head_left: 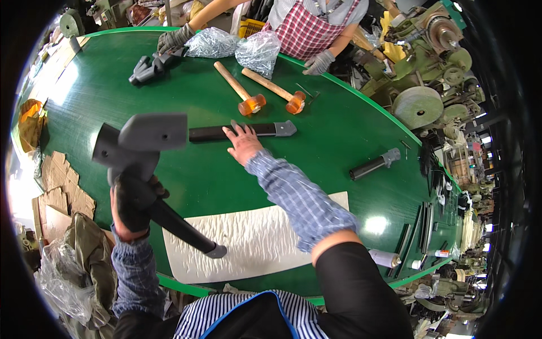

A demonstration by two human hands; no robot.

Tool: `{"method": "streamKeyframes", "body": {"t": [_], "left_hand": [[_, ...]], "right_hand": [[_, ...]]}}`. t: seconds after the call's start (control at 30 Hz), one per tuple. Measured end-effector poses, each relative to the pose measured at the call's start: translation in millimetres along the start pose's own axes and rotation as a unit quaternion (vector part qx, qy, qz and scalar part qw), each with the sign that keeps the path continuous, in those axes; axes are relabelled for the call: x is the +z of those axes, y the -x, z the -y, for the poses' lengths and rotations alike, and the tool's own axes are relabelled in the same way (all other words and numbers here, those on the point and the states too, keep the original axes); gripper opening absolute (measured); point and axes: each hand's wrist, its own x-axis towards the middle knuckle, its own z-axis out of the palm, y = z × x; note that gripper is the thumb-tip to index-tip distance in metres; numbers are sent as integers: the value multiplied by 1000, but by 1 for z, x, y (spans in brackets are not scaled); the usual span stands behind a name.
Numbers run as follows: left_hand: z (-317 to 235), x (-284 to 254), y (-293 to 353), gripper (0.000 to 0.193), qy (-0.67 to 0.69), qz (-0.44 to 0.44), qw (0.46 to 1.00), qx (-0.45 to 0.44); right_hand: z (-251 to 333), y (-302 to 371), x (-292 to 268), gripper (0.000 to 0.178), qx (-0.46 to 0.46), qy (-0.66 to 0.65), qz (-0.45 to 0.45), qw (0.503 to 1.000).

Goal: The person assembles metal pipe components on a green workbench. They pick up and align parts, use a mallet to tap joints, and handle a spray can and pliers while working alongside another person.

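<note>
My left hand (pixel 132 200) grips the black handle of a grey axe (pixel 144 141), raised above the green table (pixel 169 96) with its head up and the handle end pointing down right. My right hand (pixel 244 141) reaches forward with fingers spread and rests on a long black handle with a grey end piece (pixel 243 131) lying flat across the table. A white textured mat (pixel 254 237) lies at the near edge under my arms.
Two wooden mallets with orange heads (pixel 251 101) (pixel 293 100) lie further back. Another person's gloved hands (pixel 174 38) (pixel 319 61) work near bags of metal parts (pixel 257 51) and a grey axe head (pixel 148 66). A short black handle (pixel 374 165) lies right. Machines stand at right.
</note>
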Motion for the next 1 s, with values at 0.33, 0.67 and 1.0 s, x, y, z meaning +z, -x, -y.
{"method": "streamKeyframes", "body": {"t": [0.33,0.67,1.0], "left_hand": [[-4,8,-55,50,41,129,988,79],[11,124,53,48,-29,373,927,-16],[28,164,164,64,-131,376,916,42]], "right_hand": [[-38,33,-75,43,49,-392,6,919],[19,285,-163,36,41,-761,-97,641],[13,372,-172,16,-15,-781,-61,622]]}}
